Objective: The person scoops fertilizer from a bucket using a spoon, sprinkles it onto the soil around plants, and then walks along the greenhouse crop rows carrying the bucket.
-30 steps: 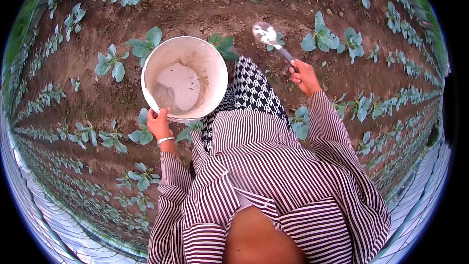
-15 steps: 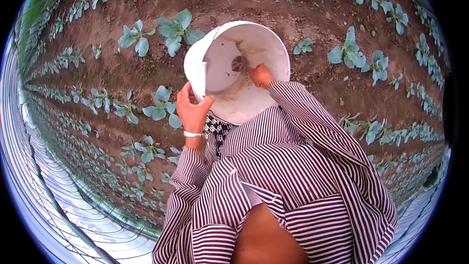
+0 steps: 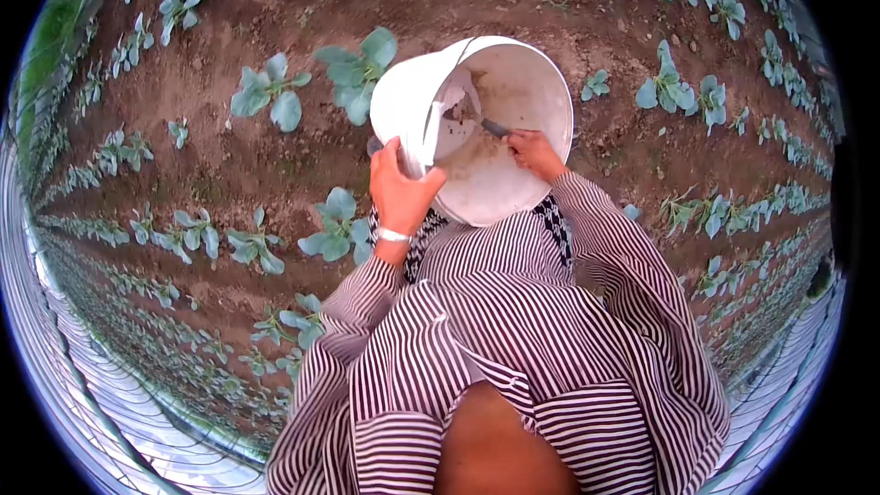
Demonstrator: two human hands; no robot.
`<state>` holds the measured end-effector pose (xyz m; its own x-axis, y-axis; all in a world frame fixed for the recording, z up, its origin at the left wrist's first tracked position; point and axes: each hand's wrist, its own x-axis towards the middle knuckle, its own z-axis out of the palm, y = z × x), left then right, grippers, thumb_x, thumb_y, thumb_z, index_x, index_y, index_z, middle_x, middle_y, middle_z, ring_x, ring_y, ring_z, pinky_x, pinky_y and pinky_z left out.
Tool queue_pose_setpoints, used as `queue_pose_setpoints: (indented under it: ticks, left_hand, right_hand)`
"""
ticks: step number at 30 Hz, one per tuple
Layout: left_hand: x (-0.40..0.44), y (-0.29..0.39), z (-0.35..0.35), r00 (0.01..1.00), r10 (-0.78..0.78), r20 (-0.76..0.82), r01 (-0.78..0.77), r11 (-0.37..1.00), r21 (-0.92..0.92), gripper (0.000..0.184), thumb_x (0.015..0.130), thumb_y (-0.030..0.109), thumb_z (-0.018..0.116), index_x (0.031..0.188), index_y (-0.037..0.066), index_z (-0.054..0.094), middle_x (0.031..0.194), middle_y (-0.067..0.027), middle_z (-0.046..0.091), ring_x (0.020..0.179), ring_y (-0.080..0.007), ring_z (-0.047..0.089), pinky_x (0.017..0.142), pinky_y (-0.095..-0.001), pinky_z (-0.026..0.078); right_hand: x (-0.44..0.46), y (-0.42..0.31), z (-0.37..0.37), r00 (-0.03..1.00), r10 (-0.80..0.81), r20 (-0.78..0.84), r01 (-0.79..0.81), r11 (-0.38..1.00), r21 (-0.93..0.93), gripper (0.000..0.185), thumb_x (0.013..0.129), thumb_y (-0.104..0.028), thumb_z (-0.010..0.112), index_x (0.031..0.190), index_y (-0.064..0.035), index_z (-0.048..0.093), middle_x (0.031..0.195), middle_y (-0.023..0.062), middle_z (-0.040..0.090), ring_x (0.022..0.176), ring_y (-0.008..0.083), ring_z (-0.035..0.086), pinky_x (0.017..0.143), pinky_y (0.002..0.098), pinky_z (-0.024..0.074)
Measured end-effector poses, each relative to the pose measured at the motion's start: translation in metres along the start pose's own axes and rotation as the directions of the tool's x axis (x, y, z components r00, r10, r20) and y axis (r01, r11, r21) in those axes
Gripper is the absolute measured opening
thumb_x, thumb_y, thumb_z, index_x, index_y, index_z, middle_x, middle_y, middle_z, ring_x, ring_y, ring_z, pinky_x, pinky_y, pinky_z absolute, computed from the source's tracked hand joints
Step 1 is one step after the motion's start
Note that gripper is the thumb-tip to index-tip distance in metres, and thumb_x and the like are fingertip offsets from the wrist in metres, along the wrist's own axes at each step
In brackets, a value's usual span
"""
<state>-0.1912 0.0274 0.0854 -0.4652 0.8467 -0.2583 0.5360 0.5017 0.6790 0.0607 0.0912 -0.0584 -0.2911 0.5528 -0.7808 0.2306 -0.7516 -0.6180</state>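
Near the center of the frame we see the white bucket (image 3: 527, 179), tilted, its mouth turned partly toward us. On its left side, our left hand (image 3: 403, 194) touches the outer wall, thumb held wide of the fingers; we cannot tell how firmly they grip. Our right hand (image 3: 537, 155) reaches in at the right, fingers closed around the dark handle of the spoon (image 3: 496, 128). The spoon's head is hard to make out inside the bucket, near the pale contents (image 3: 456, 135) with dark specks. The near wall hides part of those contents. Patterned trousers (image 3: 555, 227) show only partly beneath the bucket. Leafy plants (image 3: 266, 92) stand in soil (image 3: 229, 160) around us, some cut off at the top edge.
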Motion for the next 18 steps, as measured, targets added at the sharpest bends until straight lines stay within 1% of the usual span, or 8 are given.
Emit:
queue_pose_setpoints:
  ticks: [3, 7, 9, 11, 12, 15, 17, 18]
  left_hand:
    - [0.014, -0.03, -0.032, 1.0, 0.017, 0.01, -0.017, 1.0, 0.018, 0.068, 0.057, 0.022, 0.072, 0.116, -0.006, 0.052, 0.099, -0.0147, 0.054, 0.087, -0.0238, 0.056, 0.079, -0.0332, 0.047]
    - [0.033, -0.08, -0.069, 0.999, -0.022, 0.029, 0.02, 0.997, 0.07, 0.068, 0.059, 0.023, 0.074, 0.116, -0.006, 0.052, 0.102, -0.015, 0.054, 0.087, -0.0235, 0.058, 0.08, -0.0332, 0.048]
    - [0.044, -0.098, -0.083, 0.996, -0.082, 0.025, 0.078, 0.987, 0.142, 0.068, 0.059, 0.024, 0.073, 0.116, -0.006, 0.053, 0.103, -0.0156, 0.055, 0.089, -0.0246, 0.057, 0.081, -0.0344, 0.048]
    - [0.048, -0.119, -0.09, 0.989, -0.15, -0.014, 0.15, 0.975, 0.162, 0.07, 0.059, 0.026, 0.072, 0.117, -0.007, 0.053, 0.106, -0.0169, 0.055, 0.09, -0.026, 0.057, 0.083, -0.0356, 0.047]
    - [0.05, -0.137, -0.098, 0.987, -0.157, -0.022, 0.158, 0.965, 0.21, 0.072, 0.059, 0.027, 0.071, 0.119, -0.008, 0.051, 0.109, -0.0182, 0.055, 0.092, -0.0275, 0.057, 0.084, -0.0363, 0.046]
    - [0.057, -0.184, -0.108, 0.973, -0.211, -0.095, 0.226, 0.956, 0.186, 0.072, 0.059, 0.028, 0.071, 0.117, -0.01, 0.052, 0.102, -0.0184, 0.059, 0.088, -0.0248, 0.058, 0.08, -0.0349, 0.047]
    - [0.054, -0.211, -0.122, 0.963, -0.212, -0.164, 0.246, 0.942, 0.227, 0.066, 0.059, 0.027, 0.071, 0.111, -0.011, 0.055, 0.096, -0.0156, 0.062, 0.081, -0.0204, 0.058, 0.075, -0.0333, 0.047]
    - [0.055, -0.251, -0.123, 0.97, -0.204, -0.135, 0.224, 0.961, 0.16, 0.057, 0.062, 0.023, 0.07, 0.106, -0.01, 0.056, 0.091, -0.0118, 0.062, 0.075, -0.0168, 0.057, 0.069, -0.0309, 0.047]
  right_hand:
    - [-0.02, -0.013, 0.052, 0.992, 0.121, -0.018, -0.116, 0.977, 0.179, 0.019, 0.086, -0.016, 0.059, 0.094, 0.0013, 0.062, 0.063, 0.001, 0.052, 0.043, 0.0064, 0.038, 0.039, 0.0209, 0.0321]
    - [-0.046, -0.012, 0.114, 0.989, 0.15, 0.021, -0.149, 0.938, 0.314, 0.032, 0.086, -0.013, 0.06, 0.113, 0.0035, 0.057, 0.066, 0.001, 0.051, 0.043, 0.0053, 0.036, 0.038, 0.0196, 0.0294]
    - [-0.055, -0.013, 0.135, 0.992, 0.112, 0.06, -0.127, 0.9, 0.417, 0.031, 0.086, -0.012, 0.059, 0.112, 0.004, 0.057, 0.066, 0.0007, 0.051, 0.044, 0.0052, 0.036, 0.038, 0.0196, 0.029]
    - [-0.068, -0.017, 0.149, 0.987, 0.158, 0.03, -0.159, 0.933, 0.324, 0.029, 0.087, -0.012, 0.057, 0.111, 0.0045, 0.058, 0.064, 0.0005, 0.051, 0.045, 0.0046, 0.036, 0.037, 0.0196, 0.0294]
    - [-0.07, -0.013, 0.152, 0.989, 0.134, 0.06, -0.146, 0.923, 0.357, 0.029, 0.087, -0.012, 0.057, 0.111, 0.0052, 0.057, 0.064, 0.0006, 0.051, 0.044, 0.0046, 0.036, 0.037, 0.0195, 0.0293]
    - [-0.076, -0.003, 0.154, 0.99, 0.125, 0.062, -0.14, 0.885, 0.444, 0.032, 0.088, -0.011, 0.055, 0.114, 0.0069, 0.054, 0.065, 0.0009, 0.051, 0.044, 0.0039, 0.036, 0.038, 0.0187, 0.0288]
    - [-0.078, 0.003, 0.155, 0.988, 0.155, -0.017, -0.126, 0.859, 0.497, 0.031, 0.088, -0.011, 0.055, 0.114, 0.0066, 0.054, 0.065, 0.0008, 0.051, 0.044, 0.0035, 0.036, 0.037, 0.0188, 0.0286]
    - [-0.074, 0.005, 0.152, 0.986, 0.159, -0.045, -0.118, 0.87, 0.478, 0.028, 0.088, -0.011, 0.055, 0.11, 0.0062, 0.055, 0.065, 0.0008, 0.05, 0.043, 0.0036, 0.036, 0.037, 0.019, 0.0287]
